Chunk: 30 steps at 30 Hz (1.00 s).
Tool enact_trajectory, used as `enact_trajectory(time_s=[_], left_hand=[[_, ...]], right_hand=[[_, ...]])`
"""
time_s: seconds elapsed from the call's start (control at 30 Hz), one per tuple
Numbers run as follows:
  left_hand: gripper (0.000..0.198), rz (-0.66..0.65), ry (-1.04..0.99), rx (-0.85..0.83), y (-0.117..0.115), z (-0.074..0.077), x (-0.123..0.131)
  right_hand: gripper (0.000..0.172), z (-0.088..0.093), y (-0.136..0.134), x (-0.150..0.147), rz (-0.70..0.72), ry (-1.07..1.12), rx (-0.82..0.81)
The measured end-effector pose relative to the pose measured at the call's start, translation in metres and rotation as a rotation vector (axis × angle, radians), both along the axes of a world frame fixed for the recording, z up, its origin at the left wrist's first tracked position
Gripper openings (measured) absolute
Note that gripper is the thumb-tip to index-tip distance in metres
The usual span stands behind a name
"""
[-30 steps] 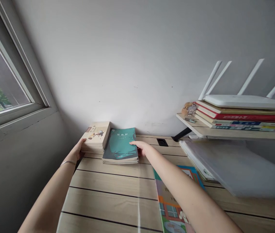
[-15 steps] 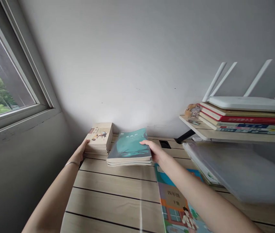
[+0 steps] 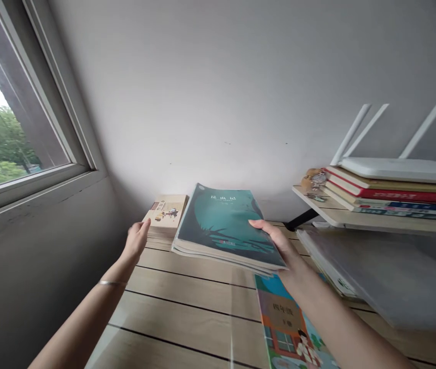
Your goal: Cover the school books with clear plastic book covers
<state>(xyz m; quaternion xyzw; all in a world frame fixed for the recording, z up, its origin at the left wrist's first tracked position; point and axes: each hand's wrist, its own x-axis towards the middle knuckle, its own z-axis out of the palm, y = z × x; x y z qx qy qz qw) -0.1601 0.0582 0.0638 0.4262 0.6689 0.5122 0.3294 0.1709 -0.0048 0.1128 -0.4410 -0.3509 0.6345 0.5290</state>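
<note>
I see right hand clamped on teal books, mid-view, at 3 o'clock edge; lower copies could slip, grip one-sided; left hand at 9 o'clock, beside beige stack; can't tell if fingers grip; teal books could bump stack, clearance looks slim

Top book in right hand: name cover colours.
The cover is teal and dark grey, clearest in the head view.

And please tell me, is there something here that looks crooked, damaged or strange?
Two small things. The teal-topped stack sits askew in the right hand's grip, its near edges not lined up. Also, the otherwise plain wall has a few small dark marks. I see no spill.
</note>
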Motion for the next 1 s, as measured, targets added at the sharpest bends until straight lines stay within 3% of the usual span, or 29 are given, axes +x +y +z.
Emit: enact_trajectory(time_s=[0.1,0.17,0.27,0.37,0.47,0.57,0.73,1.0], left_hand=[[0.063,-0.457,-0.562,-0.137,-0.034,0.025,0.007],[0.060,-0.518,-0.710,-0.064,-0.045,0.040,0.003],[0.043,-0.399,-0.696,0.059,-0.037,0.043,-0.010],[0.019,-0.118,-0.505,0.074,-0.012,0.022,-0.020],[0.014,-0.004,-0.444,0.044,0.008,-0.002,-0.023],[0.014,0.039,-0.438,0.049,0.016,-0.011,-0.024],[0.014,0.120,-0.444,0.043,0.018,-0.007,-0.026],[0.021,0.277,-0.514,0.061,0.021,-0.014,-0.015]], right_hand=[[0.015,0.003,0.025,-0.029,0.073,0.091,-0.024],[0.014,0.000,0.047,-0.057,0.118,0.133,-0.005],[0.008,-0.014,0.082,-0.105,0.133,0.143,-0.022],[0.004,-0.034,0.112,-0.142,0.139,0.101,-0.062],[0.002,-0.050,0.130,-0.157,0.117,0.028,-0.096],[0.008,-0.058,0.132,-0.150,0.123,-0.074,-0.119],[0.018,-0.057,0.111,-0.136,0.228,-0.251,-0.089],[0.015,-0.053,0.109,-0.156,0.264,-0.371,0.001]])
